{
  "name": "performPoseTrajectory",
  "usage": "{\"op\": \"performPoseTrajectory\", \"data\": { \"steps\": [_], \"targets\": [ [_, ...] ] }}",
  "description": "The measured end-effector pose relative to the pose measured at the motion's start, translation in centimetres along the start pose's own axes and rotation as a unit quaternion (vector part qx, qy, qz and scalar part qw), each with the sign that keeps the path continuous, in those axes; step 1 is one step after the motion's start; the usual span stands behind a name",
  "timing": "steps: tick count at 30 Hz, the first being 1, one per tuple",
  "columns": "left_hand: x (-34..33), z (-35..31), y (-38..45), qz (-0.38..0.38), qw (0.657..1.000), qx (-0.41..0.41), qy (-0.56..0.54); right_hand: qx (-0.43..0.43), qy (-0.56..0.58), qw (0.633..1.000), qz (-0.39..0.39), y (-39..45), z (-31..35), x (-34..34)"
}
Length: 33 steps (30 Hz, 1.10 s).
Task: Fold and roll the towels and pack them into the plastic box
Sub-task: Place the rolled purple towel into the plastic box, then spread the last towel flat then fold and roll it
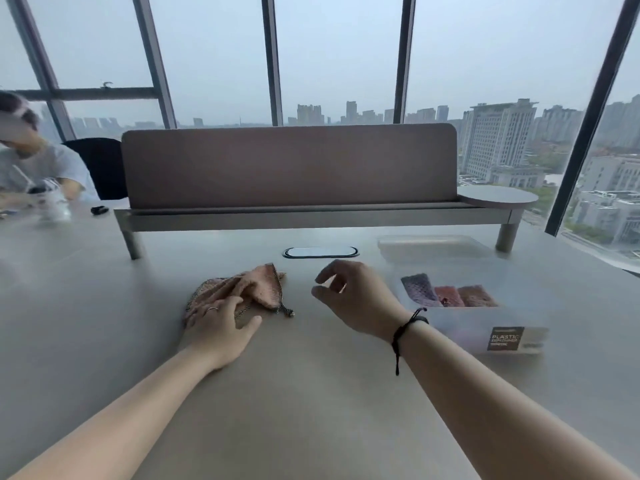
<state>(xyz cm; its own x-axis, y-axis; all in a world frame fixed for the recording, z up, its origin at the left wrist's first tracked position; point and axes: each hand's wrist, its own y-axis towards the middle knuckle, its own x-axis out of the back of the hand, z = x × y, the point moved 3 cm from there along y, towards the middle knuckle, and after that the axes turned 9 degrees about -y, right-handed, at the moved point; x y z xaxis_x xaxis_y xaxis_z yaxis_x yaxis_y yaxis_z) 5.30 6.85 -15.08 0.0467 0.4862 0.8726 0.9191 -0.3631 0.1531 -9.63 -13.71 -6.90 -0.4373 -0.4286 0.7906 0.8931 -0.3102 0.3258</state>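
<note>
On the table (311, 393), left of centre, your left hand (221, 323) rests flat on the crumpled pink towel (249, 285), fingers straight, gripping nothing. Towel: unfolded, long axis roughly left-near to right-far, tasselled corner toward you. Your right hand (353, 296) hovers mid-table, fingers loosely curled, empty. Right: clear plastic box (512, 337) holds three rolled towels (448, 295) side by side, rolls lying near-to-far; lid (433, 245) behind it. Judgement: three packed, one left to fold, roll, pack.
</note>
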Motion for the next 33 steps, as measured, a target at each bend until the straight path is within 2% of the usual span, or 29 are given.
{"op": "performPoseTrajectory", "data": {
  "steps": [3, 6, 9, 12, 15, 20, 28, 33],
  "targets": [
    [-0.1, 1.1, -0.9, 0.008, 0.998, -0.054, -0.013, -0.030, 0.013, 0.997, 0.077, -1.1, 0.3, -6.2],
    [0.2, 1.0, -2.1, -0.006, 0.985, -0.156, -0.068, 0.010, -0.111, 0.991, 0.076, -1.6, 0.5, -9.7],
    [0.4, 0.5, -3.5, 0.024, 0.960, -0.239, -0.145, 0.051, -0.136, 0.987, 0.063, -1.8, 1.3, -10.4],
    [0.9, 0.4, -3.8, 0.045, 0.947, -0.235, -0.214, 0.082, -0.172, 0.978, 0.082, -2.3, 1.2, -10.8],
    [1.3, 0.1, -3.9, 0.041, 0.948, -0.245, -0.198, 0.090, -0.161, 0.979, 0.084, -3.0, 1.2, -10.1],
    [1.0, -1.2, -4.4, 0.024, 0.952, -0.281, -0.119, 0.092, -0.111, 0.989, 0.036, -2.9, 1.7, -9.4],
    [0.8, -2.9, -6.3, 0.039, 0.929, -0.340, -0.143, 0.089, -0.039, 0.995, -0.036, -3.3, 1.9, -8.7],
    [2.0, -3.3, -6.8, -0.040, 0.897, -0.389, -0.205, 0.053, 0.012, 0.996, -0.072, -3.3, 1.5, -8.4]
  ]
}}
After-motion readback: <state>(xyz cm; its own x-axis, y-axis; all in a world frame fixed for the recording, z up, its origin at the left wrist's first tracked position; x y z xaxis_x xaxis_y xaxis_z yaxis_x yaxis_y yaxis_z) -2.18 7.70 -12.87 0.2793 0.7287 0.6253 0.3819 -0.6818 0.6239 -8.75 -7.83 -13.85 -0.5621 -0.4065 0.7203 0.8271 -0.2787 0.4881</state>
